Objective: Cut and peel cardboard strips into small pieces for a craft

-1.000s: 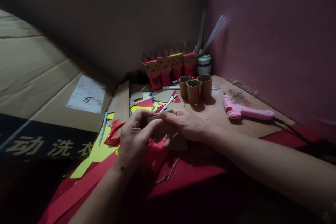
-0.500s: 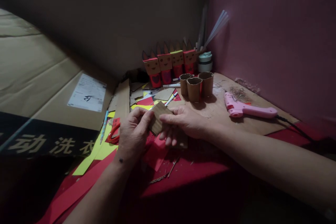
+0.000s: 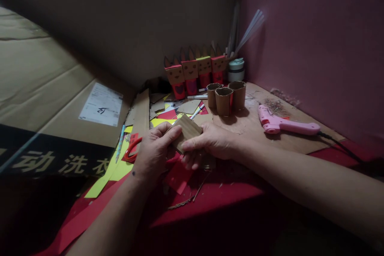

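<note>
Between my two hands is a small flat piece of cardboard point(image 3: 189, 127), tilted above the table. My left hand point(image 3: 157, 144) pinches its left edge, thumb on top. My right hand point(image 3: 211, 142) grips its right and near edge, with the thumb on the face and the fingers curled beneath. Below them a red paper scrap point(image 3: 179, 178) lies on the red tablecloth point(image 3: 228, 192). Orange-handled scissors point(image 3: 132, 150) are just left of my left hand, partly hidden by it. Past the cardboard lies a white marker point(image 3: 197, 110).
Several cardboard figures point(image 3: 190, 71) with ears stand at the back beside a lidded jar point(image 3: 236, 70). Three cardboard tubes point(image 3: 224, 102) stand on the wooden board point(image 3: 249, 128), left of a pink glue gun point(image 3: 285, 123) with a black cord. A large carton point(image 3: 60, 84) rises at left.
The cardboard piece has turned slightly in my hands, and my right thumb has slid nearer its lower edge. The whole view has shifted a little; the other things stay put.
</note>
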Available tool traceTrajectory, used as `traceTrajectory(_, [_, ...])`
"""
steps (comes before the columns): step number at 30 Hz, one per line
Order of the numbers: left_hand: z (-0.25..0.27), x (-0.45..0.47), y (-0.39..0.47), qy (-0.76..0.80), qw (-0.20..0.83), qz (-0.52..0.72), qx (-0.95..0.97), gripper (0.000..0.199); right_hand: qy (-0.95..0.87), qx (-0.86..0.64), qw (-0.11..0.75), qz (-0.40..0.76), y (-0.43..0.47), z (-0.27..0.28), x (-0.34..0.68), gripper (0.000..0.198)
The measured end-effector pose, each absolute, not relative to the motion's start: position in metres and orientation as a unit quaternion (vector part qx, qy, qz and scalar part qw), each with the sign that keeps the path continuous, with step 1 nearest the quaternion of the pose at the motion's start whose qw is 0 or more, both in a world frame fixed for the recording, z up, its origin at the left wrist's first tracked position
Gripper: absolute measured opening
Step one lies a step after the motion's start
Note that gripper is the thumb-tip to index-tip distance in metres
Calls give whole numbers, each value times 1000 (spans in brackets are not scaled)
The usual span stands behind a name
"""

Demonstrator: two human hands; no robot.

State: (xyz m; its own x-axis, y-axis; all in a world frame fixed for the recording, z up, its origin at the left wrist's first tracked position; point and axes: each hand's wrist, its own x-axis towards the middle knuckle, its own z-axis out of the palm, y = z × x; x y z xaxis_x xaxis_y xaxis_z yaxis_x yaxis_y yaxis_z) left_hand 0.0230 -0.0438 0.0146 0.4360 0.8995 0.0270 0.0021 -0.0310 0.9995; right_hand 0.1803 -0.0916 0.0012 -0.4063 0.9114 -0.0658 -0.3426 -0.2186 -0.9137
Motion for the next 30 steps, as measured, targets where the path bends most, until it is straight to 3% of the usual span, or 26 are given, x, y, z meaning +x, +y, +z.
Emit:
traceTrajectory(7, [10, 21, -41, 359, 618, 315, 624, 28, -428, -365, 470, 679, -91, -5, 177, 16])
traceTrajectory(13, [12, 17, -37, 336, 634, 302, 627, 24, -509, -363, 405, 667, -94, 6, 187, 33])
traceTrajectory(18, [12, 21, -39, 338, 632, 336, 610, 28, -519, -426, 477, 567, -95, 11, 186, 39])
traceTrajectory(22, [14, 26, -48, 367, 609, 296, 637, 31, -505, -434, 534, 520, -91, 4, 182, 39])
traceTrajectory(30, [15, 24, -55, 380, 625, 340, 591, 24, -555, -423, 475, 537, -88, 5, 188, 44])
